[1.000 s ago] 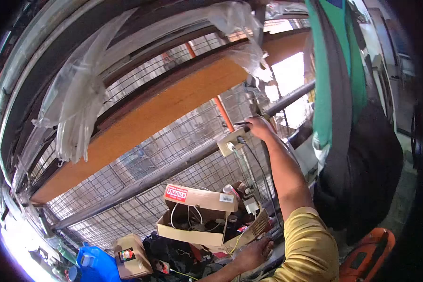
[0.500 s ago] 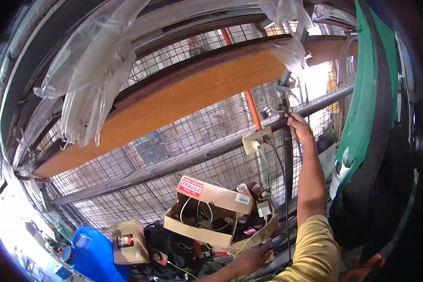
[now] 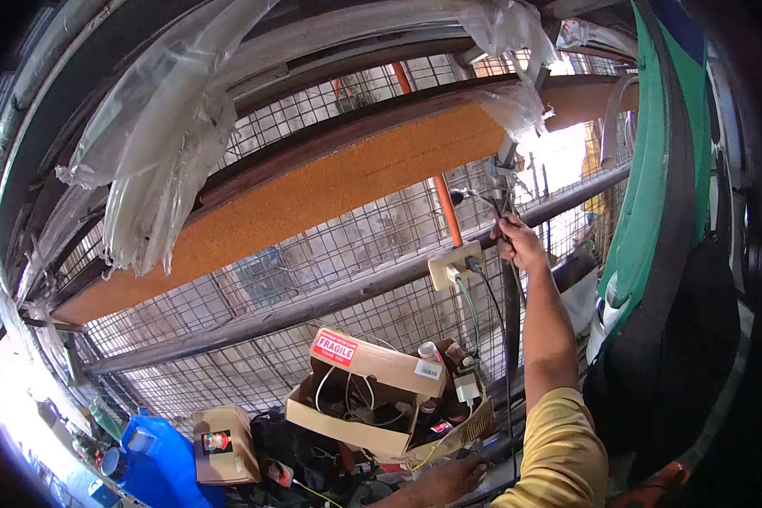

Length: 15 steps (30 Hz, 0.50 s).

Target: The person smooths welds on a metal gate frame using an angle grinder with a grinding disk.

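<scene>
My right hand (image 3: 516,240) is raised at the dark vertical post, its fingers closed round something thin and dark, perhaps a cable or a tool handle. Just above it, a thin metal piece with a dark round end (image 3: 459,196) sticks out to the left. Left of my right hand, a beige power outlet (image 3: 443,275) holds two plugs with hanging cords. Low in the view, my left hand (image 3: 455,476) is beside the open cardboard box (image 3: 347,426); its fingertips are too dark to make out.
A blue jug (image 3: 161,461) and a small brown box (image 3: 229,461) stand at the lower left. An orange-brown beam (image 3: 339,182) crosses the wire mesh. Plastic sheeting (image 3: 165,161) hangs at the upper left, and green fabric (image 3: 652,195) at the right.
My right hand has moved slightly down along the post, and the dark-ended piece has shifted left. My left hand has shifted a little lower. The whole view has moved slightly.
</scene>
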{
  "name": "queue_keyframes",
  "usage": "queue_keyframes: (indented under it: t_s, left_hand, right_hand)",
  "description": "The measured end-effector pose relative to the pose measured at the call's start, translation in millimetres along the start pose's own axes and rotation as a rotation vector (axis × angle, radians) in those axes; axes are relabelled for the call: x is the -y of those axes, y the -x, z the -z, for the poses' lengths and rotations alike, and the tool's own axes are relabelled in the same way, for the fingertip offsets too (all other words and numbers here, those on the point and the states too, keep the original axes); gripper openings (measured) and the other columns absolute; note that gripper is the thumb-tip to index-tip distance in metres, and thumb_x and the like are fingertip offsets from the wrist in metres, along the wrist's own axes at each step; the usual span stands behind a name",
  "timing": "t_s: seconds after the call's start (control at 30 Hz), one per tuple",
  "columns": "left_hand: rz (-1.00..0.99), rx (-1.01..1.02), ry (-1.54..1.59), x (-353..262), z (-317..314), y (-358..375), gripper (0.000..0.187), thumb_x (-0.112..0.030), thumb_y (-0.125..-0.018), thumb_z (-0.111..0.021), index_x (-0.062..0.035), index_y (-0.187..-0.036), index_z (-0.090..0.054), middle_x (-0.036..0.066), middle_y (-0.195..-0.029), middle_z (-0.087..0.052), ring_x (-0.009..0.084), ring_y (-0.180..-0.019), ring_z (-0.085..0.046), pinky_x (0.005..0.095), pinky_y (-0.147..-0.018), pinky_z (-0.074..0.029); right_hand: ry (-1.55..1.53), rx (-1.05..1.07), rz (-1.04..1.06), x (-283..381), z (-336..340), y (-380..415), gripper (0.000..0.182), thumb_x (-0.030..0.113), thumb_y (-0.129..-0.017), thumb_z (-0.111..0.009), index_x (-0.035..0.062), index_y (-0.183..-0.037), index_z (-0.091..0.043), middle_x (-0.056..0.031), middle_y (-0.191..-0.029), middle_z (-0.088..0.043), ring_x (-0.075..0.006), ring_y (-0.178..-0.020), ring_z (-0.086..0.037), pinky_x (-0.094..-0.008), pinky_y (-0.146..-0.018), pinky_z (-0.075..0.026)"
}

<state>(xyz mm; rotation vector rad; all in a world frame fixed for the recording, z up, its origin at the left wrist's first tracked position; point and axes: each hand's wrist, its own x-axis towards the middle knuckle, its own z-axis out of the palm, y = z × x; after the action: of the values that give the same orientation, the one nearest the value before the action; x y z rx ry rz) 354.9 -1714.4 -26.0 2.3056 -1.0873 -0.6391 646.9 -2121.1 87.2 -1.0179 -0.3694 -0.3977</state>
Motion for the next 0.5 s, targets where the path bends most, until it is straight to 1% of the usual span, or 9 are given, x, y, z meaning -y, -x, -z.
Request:
queue_keyframes:
  t_s: [0.07, 0.17, 0.23, 0.27, 0.33, 0.37, 0.43, 0.47, 0.5]
  left_hand:
    - [0.026, 0.021, 0.035, -6, 7, 3, 0.046, -0.037, -0.103, -0.049, -0.0085, -0.139, -0.054, 0.024, -0.103, -0.070, 0.0389, -0.093, -0.068, 0.0491, -0.080, -0.053]
    - [0.121, 0.078, 0.290, -5, 8, 2, 0.047, -0.039, -0.104, -0.048, -0.0058, -0.137, -0.056, 0.024, -0.107, -0.070, 0.0393, -0.098, -0.068, 0.0484, -0.084, -0.052]
    - [-0.038, -0.033, 0.089, 19, -7, -6, 0.047, -0.039, -0.104, -0.047, -0.0046, -0.135, -0.057, 0.024, -0.108, -0.069, 0.0400, -0.101, -0.067, 0.0482, -0.086, -0.052]
    - [-0.117, -0.085, -0.012, 33, -16, -9, 0.047, -0.039, -0.105, -0.047, -0.0040, -0.134, -0.057, 0.024, -0.109, -0.068, 0.0403, -0.102, -0.066, 0.0481, -0.087, -0.051]
    - [-0.155, -0.112, -0.028, 45, -22, -12, 0.046, -0.039, -0.105, -0.046, -0.0034, -0.132, -0.058, 0.025, -0.110, -0.067, 0.0409, -0.105, -0.065, 0.0483, -0.088, -0.051]
    - [-0.178, -0.126, -0.036, 48, -24, -14, 0.046, -0.039, -0.105, -0.046, -0.0030, -0.132, -0.058, 0.026, -0.111, -0.067, 0.0412, -0.106, -0.065, 0.0485, -0.089, -0.050]
    - [-0.106, -0.083, -0.016, 43, -21, -19, 0.046, -0.039, -0.106, -0.045, -0.0029, -0.131, -0.058, 0.026, -0.110, -0.067, 0.0408, -0.105, -0.065, 0.0489, -0.088, -0.050]
    - [-0.069, -0.057, -0.006, 39, -19, -21, 0.046, -0.039, -0.106, -0.045, -0.0028, -0.131, -0.058, 0.027, -0.110, -0.067, 0.0406, -0.104, -0.065, 0.0491, -0.087, -0.050]
    - [-0.001, 0.006, 0.082, 25, -10, -20, 0.046, -0.039, -0.106, -0.044, -0.0031, -0.132, -0.058, 0.027, -0.110, -0.067, 0.0398, -0.103, -0.066, 0.0493, -0.087, -0.050]
  right_hand:
    - [-0.006, 0.027, -0.072, 1, -3, -2, 0.021, 0.023, -0.103, -0.057, 0.0127, -0.121, -0.054, -0.0061, -0.086, -0.064, -0.0096, -0.045, -0.040, -0.0256, -0.040, -0.027]
    - [-0.015, 0.024, -0.137, 0, -7, -3, 0.024, 0.025, -0.102, -0.059, 0.0129, -0.122, -0.059, -0.0061, -0.085, -0.064, -0.0097, -0.045, -0.040, -0.0258, -0.040, -0.027]
    - [0.013, 0.047, -0.160, 6, -12, -1, 0.025, 0.025, -0.102, -0.059, 0.0136, -0.123, -0.061, -0.0070, -0.085, -0.066, -0.0088, -0.045, -0.040, -0.0253, -0.041, -0.027]
    - [0.178, 0.036, -0.209, 9, -14, -1, 0.026, 0.027, -0.102, -0.059, 0.0124, -0.123, -0.062, -0.0088, -0.088, -0.067, -0.0117, -0.049, -0.046, -0.0278, -0.044, -0.032]
    - [0.508, 0.012, -0.304, 22, -21, -7, 0.031, 0.029, -0.101, -0.058, 0.0098, -0.124, -0.064, -0.0124, -0.094, -0.069, -0.0175, -0.056, -0.057, -0.0329, -0.049, -0.042]
    - [0.792, -0.001, -0.239, 26, -27, -16, 0.032, 0.031, -0.101, -0.057, 0.0096, -0.123, -0.065, -0.0142, -0.098, -0.070, -0.0214, -0.066, -0.061, -0.0360, -0.057, -0.046]
    - [1.358, -0.034, -0.100, 24, -32, -38, 0.036, 0.035, -0.100, -0.056, 0.0091, -0.122, -0.065, -0.0176, -0.108, -0.070, -0.0293, -0.086, -0.069, -0.0424, -0.073, -0.053]
    - [1.417, -0.111, 0.179, 9, -24, -47, 0.033, 0.032, -0.099, -0.052, 0.0108, -0.120, -0.066, -0.0195, -0.117, -0.068, -0.0363, -0.111, -0.066, -0.0463, -0.094, -0.050]
    - [1.517, -0.122, 0.163, 0, -20, -51, 0.031, 0.030, -0.099, -0.051, 0.0113, -0.118, -0.066, -0.0196, -0.116, -0.068, -0.0368, -0.111, -0.065, -0.0471, -0.094, -0.050]
